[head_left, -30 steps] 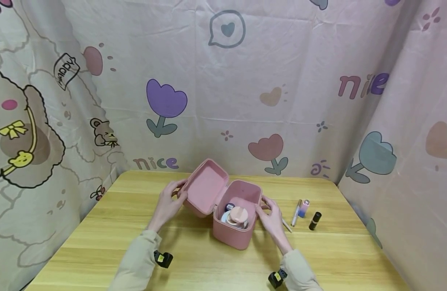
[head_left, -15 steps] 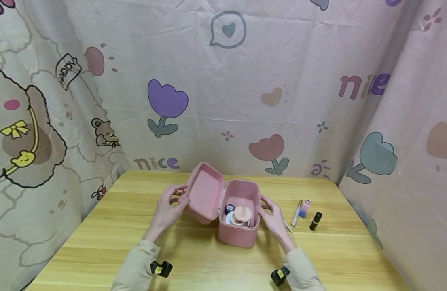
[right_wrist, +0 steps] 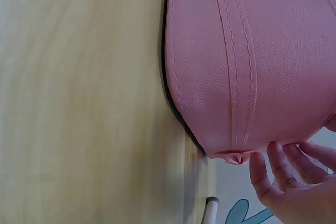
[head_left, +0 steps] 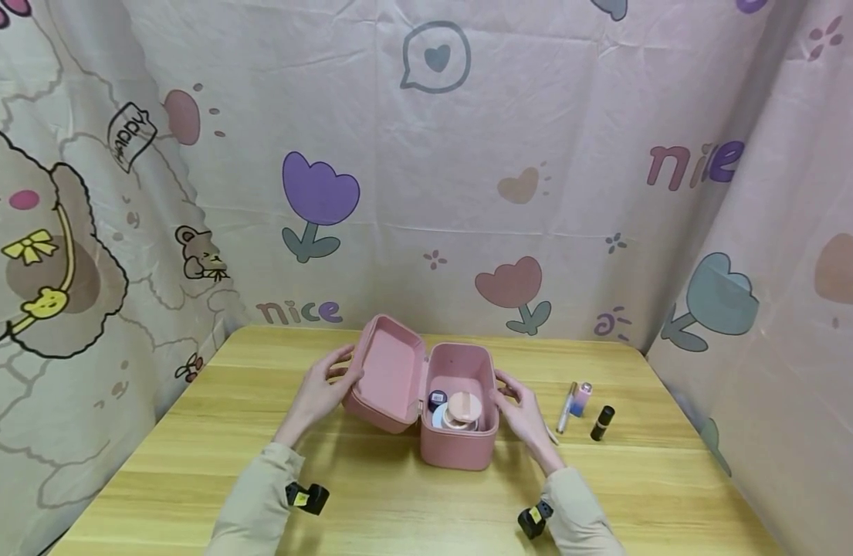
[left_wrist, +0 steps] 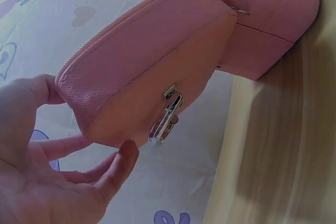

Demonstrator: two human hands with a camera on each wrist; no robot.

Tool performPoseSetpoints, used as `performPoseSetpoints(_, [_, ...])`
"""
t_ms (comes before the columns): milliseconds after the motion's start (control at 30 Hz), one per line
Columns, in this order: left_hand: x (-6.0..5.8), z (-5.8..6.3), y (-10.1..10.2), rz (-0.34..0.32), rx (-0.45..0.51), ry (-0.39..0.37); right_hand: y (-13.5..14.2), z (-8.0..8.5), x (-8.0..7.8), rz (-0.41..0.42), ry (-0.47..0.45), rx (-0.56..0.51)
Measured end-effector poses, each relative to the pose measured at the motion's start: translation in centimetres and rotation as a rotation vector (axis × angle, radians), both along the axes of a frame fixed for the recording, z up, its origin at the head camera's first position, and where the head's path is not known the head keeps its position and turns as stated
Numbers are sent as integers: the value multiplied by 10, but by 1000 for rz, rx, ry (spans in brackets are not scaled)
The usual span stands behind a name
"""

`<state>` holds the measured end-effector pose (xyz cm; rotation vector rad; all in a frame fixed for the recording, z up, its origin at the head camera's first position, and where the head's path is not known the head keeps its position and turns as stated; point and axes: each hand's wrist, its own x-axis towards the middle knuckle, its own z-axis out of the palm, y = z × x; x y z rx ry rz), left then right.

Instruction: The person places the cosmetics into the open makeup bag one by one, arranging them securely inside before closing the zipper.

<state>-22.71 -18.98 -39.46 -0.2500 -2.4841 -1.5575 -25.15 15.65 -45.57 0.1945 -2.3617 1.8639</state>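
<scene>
A pink cosmetic case [head_left: 457, 450] stands on the table with its lid [head_left: 390, 367] swung out to the left. My left hand [head_left: 322, 390] holds the lid's outer edge, thumb at the rim and fingers behind. A metal clasp [left_wrist: 165, 121] hangs from the lid's outside in the left wrist view. On the body's right side, my right hand [head_left: 522, 409] grips the rim, thumb on top; its fingertips [right_wrist: 260, 163] press the outer wall. Inside lie a round pale-pink powder puff [head_left: 465, 405], a dark round jar [head_left: 437, 398] and a pale round item partly under the puff.
Right of the case on the wooden table [head_left: 648, 479] lie a black lipstick tube [head_left: 602, 423], a pink-and-blue tube [head_left: 580, 398] and a slim white pen [head_left: 566, 409]. Another thin stick [head_left: 552, 435] is partly hidden by my right hand. A patterned curtain [head_left: 426, 154] hangs behind.
The case has turned so its front faces me more squarely, its body shifting slightly right. The lid has moved left and a little lower, with both hands staying on the case.
</scene>
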Motion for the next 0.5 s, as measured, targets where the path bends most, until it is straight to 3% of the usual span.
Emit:
performPoseSetpoints(367, [1, -4, 3, 8, 128, 1, 0, 1, 1, 10, -9, 1])
performPoseSetpoints(500, [1, -5, 1, 12, 157, -33, 3, 1, 2, 10, -8, 29])
